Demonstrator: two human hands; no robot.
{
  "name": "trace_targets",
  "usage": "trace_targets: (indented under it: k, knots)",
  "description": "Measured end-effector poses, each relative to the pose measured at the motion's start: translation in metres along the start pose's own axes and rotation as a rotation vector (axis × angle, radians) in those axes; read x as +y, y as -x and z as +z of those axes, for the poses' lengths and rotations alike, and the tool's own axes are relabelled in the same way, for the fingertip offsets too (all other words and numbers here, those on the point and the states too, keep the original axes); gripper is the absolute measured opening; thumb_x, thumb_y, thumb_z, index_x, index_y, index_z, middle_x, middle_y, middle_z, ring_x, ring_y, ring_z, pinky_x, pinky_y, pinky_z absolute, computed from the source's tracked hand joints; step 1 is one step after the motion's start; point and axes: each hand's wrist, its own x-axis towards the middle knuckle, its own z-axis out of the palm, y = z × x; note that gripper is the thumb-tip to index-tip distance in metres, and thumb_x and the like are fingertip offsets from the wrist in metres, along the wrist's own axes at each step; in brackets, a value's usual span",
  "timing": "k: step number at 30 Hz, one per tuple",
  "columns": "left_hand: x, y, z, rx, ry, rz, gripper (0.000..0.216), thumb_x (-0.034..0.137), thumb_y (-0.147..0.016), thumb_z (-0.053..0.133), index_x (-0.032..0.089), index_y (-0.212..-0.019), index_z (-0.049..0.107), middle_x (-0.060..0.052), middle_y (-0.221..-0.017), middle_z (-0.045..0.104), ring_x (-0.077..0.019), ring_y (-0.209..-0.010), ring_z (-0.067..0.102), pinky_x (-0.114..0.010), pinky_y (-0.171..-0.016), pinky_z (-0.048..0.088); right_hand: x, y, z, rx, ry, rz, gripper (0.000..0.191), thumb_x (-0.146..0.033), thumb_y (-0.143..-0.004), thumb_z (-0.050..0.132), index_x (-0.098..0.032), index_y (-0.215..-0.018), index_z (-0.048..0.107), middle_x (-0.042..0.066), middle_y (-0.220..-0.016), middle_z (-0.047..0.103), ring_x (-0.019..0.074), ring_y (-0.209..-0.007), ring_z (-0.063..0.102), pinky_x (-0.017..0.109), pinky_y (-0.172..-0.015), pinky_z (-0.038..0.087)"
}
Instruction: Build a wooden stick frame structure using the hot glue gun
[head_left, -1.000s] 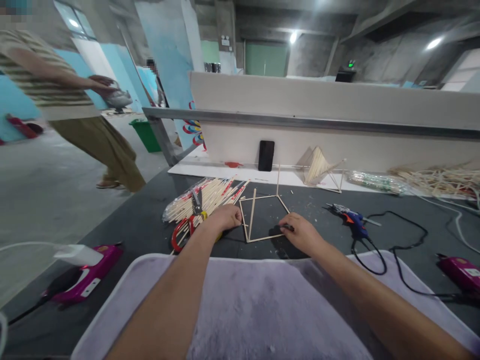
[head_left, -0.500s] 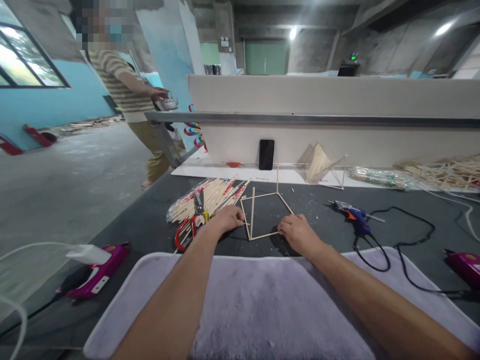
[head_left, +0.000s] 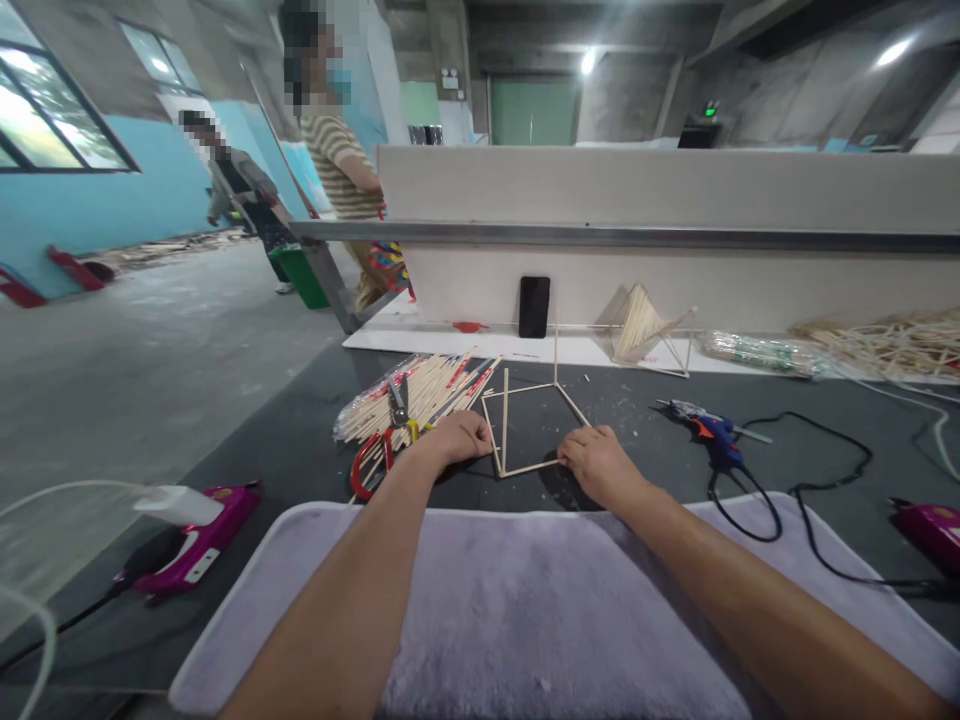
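A frame of thin wooden sticks (head_left: 530, 467) rests on the dark table, four-sided at its base. Two sticks stand upright from its corners, one at the near left and one at the far side. My left hand (head_left: 466, 437) pinches the frame's left side. At the near right corner, my right hand (head_left: 594, 462) has its fingers closed on the frame and hides that corner. Left of the frame lie red-and-yellow-handled scissors (head_left: 371, 470), on top of a plastic bag of loose sticks (head_left: 435, 390).
On the right is a blue glue gun (head_left: 712, 432) with a black cord. A phone (head_left: 534, 307) leans on the white board behind a stick pyramid (head_left: 637, 325). Magenta power strips (head_left: 199, 545) sit at both sides. A purple mat (head_left: 555, 610) covers the front. Two people stand beyond the table.
The person in the striped top has moved right, partly behind the board. A second person with a green bin has come into view at the left. My hands and the frame have barely moved.
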Motion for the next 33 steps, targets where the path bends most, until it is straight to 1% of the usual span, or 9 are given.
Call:
trace_targets:
  k: [5, 7, 9, 12, 14, 18, 23, 29, 33]
  knots:
    - [-0.005, 0.019, -0.028, -0.106, -0.257, -0.099, 0.008, 0.015, -0.056, 0.060, 0.020, -0.060, 0.064, 0.001, -0.063, 0.063, -0.0134, -0.062, 0.055, -0.025, -0.065, 0.041, -0.002, 0.000, 0.000, -0.005, -0.016, -0.015, 0.017, -0.015, -0.085, 0.046, -0.020, -0.082, 0.061, 0.005, -0.086, 0.062, 0.0169, -0.085, 0.049, 0.031, -0.078, 0.024]
    - [-0.008, 0.024, -0.039, -0.061, -0.332, -0.169, 0.010, 0.014, -0.058, 0.059, 0.020, -0.063, 0.065, -0.002, -0.070, 0.065, -0.0172, -0.071, 0.058, -0.029, -0.072, 0.041, -0.003, 0.000, 0.000, -0.005, -0.024, -0.021, 0.017, -0.015, -0.085, 0.045, -0.020, -0.081, 0.061, 0.005, -0.087, 0.062, 0.0168, -0.085, 0.050, 0.031, -0.078, 0.024]
    - [-0.011, 0.023, -0.044, 0.040, -0.355, -0.219, 0.016, 0.015, -0.062, 0.056, 0.022, -0.072, 0.067, -0.004, -0.084, 0.066, -0.0204, -0.083, 0.059, -0.033, -0.080, 0.040, -0.003, 0.000, 0.000, -0.005, -0.025, -0.023, 0.018, -0.017, -0.086, 0.045, -0.020, -0.081, 0.062, 0.006, -0.086, 0.062, 0.0170, -0.085, 0.050, 0.031, -0.078, 0.024]
    - [-0.014, 0.010, -0.039, 0.212, -0.327, -0.244, 0.029, 0.020, -0.071, 0.050, 0.028, -0.093, 0.067, -0.005, -0.107, 0.061, -0.0240, -0.100, 0.054, -0.038, -0.085, 0.038, -0.001, 0.000, 0.002, 0.012, -0.027, -0.006, 0.020, -0.022, -0.088, 0.044, -0.021, -0.085, 0.064, 0.006, -0.088, 0.063, 0.0173, -0.086, 0.050, 0.031, -0.078, 0.024]
    - [-0.015, -0.003, -0.029, 0.261, -0.318, -0.250, 0.033, 0.025, -0.076, 0.046, 0.032, -0.101, 0.065, -0.006, -0.111, 0.058, -0.0268, -0.104, 0.051, -0.040, -0.086, 0.038, 0.003, 0.000, 0.004, 0.041, -0.034, 0.034, 0.020, -0.021, -0.088, 0.044, -0.022, -0.088, 0.064, 0.005, -0.090, 0.064, 0.0170, -0.088, 0.051, 0.031, -0.078, 0.024]
    - [-0.015, -0.023, -0.012, 0.271, -0.351, -0.226, 0.039, 0.027, -0.079, 0.042, 0.039, -0.112, 0.058, -0.008, -0.112, 0.053, -0.0295, -0.105, 0.048, -0.046, -0.086, 0.037, 0.017, 0.001, 0.006, 0.110, -0.028, 0.193, 0.019, -0.020, -0.086, 0.046, -0.023, -0.090, 0.064, 0.005, -0.091, 0.064, 0.0175, -0.089, 0.052, 0.031, -0.078, 0.026]
    - [-0.012, -0.043, -0.006, 0.279, -0.384, -0.153, 0.044, 0.022, -0.079, 0.041, 0.042, -0.116, 0.054, -0.009, -0.112, 0.049, -0.0293, -0.109, 0.043, -0.050, -0.090, 0.033, 0.027, -0.001, 0.006, 0.143, 0.004, 0.342, 0.022, -0.023, -0.088, 0.043, -0.023, -0.096, 0.064, 0.006, -0.095, 0.064, 0.0183, -0.091, 0.052, 0.030, -0.076, 0.028]
    - [-0.009, -0.064, -0.002, 0.258, -0.400, -0.105, 0.041, 0.022, -0.080, 0.040, 0.043, -0.109, 0.059, -0.008, -0.107, 0.050, -0.0292, -0.106, 0.044, -0.050, -0.089, 0.034, 0.024, -0.002, 0.004, 0.150, 0.011, 0.339, 0.023, -0.022, -0.088, 0.043, -0.024, -0.098, 0.063, 0.004, -0.097, 0.064, 0.0180, -0.094, 0.053, 0.031, -0.079, 0.028]
    - [-0.017, -0.065, -0.005, 0.279, -0.412, -0.172, 0.043, 0.023, -0.078, 0.041, 0.039, -0.115, 0.056, -0.010, -0.109, 0.051, -0.0306, -0.106, 0.045, -0.050, -0.088, 0.035, 0.024, -0.003, 0.006, 0.143, -0.005, 0.342, 0.023, -0.021, -0.087, 0.043, -0.024, -0.098, 0.063, 0.004, -0.098, 0.064, 0.0180, -0.094, 0.053, 0.031, -0.080, 0.027]
